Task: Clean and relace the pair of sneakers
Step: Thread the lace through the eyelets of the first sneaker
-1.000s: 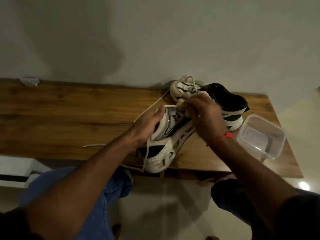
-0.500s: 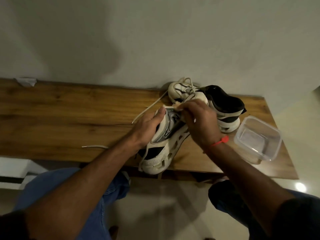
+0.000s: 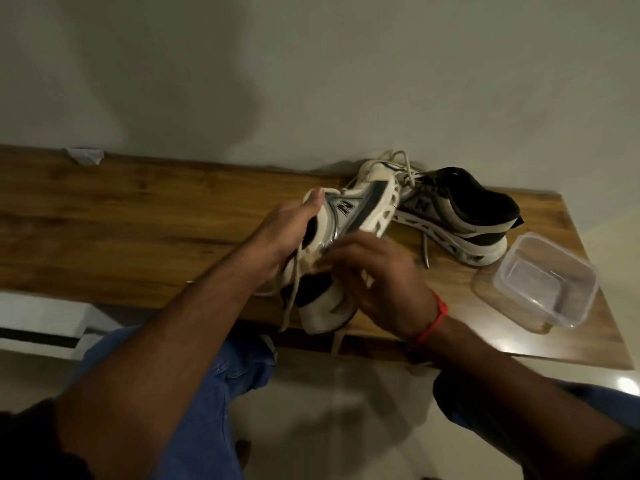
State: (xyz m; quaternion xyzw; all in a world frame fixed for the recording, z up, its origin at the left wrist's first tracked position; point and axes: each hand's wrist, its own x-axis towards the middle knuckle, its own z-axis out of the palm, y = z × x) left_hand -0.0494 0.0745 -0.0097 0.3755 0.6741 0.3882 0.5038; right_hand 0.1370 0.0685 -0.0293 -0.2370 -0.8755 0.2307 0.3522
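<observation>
I have a white, grey and black sneaker [image 3: 360, 209] lifted and tilted over the wooden table [image 3: 138, 230], toe toward the wall and heel toward me. My left hand [image 3: 287, 233] grips its upper from the left, thumb up by the tongue. My right hand [image 3: 377, 275], blurred by motion, lies against the shoe's right side near the heel; its fingers are too blurred to show a grip. A loose cream lace [image 3: 291, 299] hangs from the shoe past the table's front edge. The second sneaker [image 3: 460, 216] rests on its side behind, its laces bunched at the toe.
A clear plastic container [image 3: 543, 282] stands at the table's right front corner. A scrap of white paper [image 3: 85, 154] lies at the back left by the wall. My knees are below the table edge, above a glossy floor.
The near sneaker has been lifted and turned, its side logo now facing up. My right hand has dropped from the laces at the top to the heel side. The view has shifted slightly.
</observation>
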